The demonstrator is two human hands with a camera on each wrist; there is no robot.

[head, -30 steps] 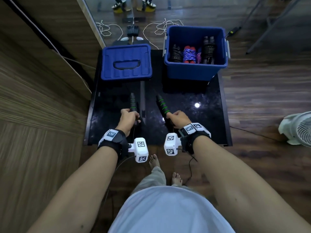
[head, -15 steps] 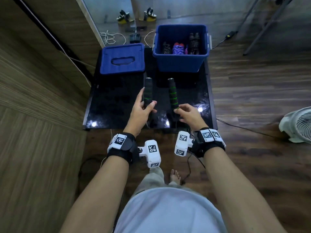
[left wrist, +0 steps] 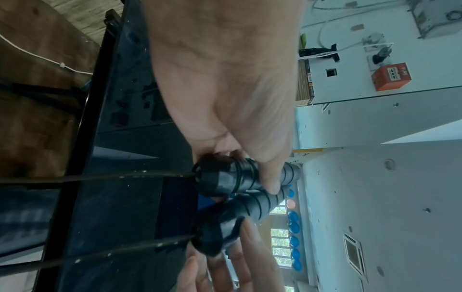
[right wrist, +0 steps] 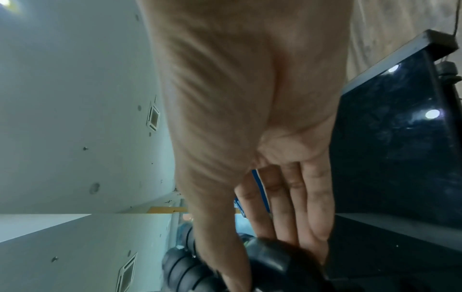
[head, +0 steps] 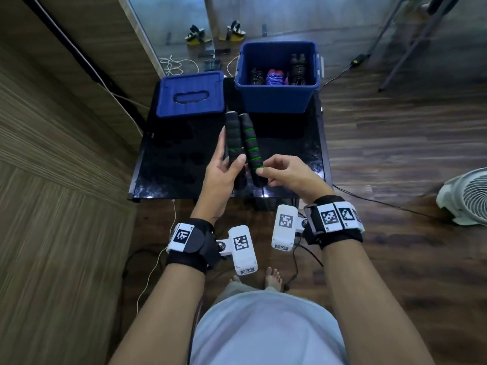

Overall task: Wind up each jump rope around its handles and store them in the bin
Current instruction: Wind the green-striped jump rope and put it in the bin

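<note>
Two black foam jump rope handles with green rings stand side by side, touching, above the black table (head: 171, 169). My left hand (head: 226, 164) grips the left handle (head: 233, 138), with the thumb across its front. My right hand (head: 274, 171) pinches the lower end of the right handle (head: 250, 143). In the left wrist view a black rope (left wrist: 100, 176) runs out of each handle end (left wrist: 220, 177). The right wrist view shows my fingers (right wrist: 287, 207) against a handle end (right wrist: 272, 260). The blue bin (head: 276, 98) stands at the table's far right and holds several wound ropes (head: 274, 79).
The bin's blue lid (head: 189, 94) lies on the table's far left. A white fan (head: 466, 198) sits on the wooden floor at right. Cables cross the floor by the table's front edge and behind it. A wood-panelled wall runs along the left.
Both hands have brought the two handles together; one second ago they were apart, one in each hand. The handles now sit higher and touch side by side.
</note>
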